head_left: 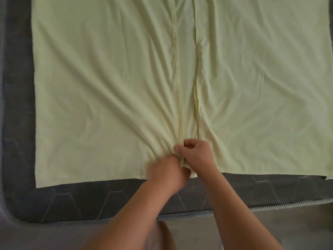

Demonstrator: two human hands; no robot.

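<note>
Left hand point(167, 175), knuckles up and slightly blurred, curls around a bunched fold of a pale yellow sheet point(90, 69) at its near edge. The right hand point(196, 154), touching it, pinches the same gather between thumb and bent fingers. The sheet lies spread across a dark grey mattress point(18, 123). Its left side runs flat to a straight edge. Its middle is crossed by two hemmed edges, the left hem point(177, 69) and the right hem point(198, 69), which run side by side from the far end down to the hands. Creases fan out from the grip to both sides, a sign of thin, soft, light cloth that drags and wrinkles rather than moving as one piece. It looks neither slippery nor fragile, but would likely pull out of line if tugged from a single point. The best hold, on this view, is at the near ends of the two hems, where the doubled cloth gives the fingers something firmer. To the right the sheet lies smoother, its near edge straight along the mattress.
</note>
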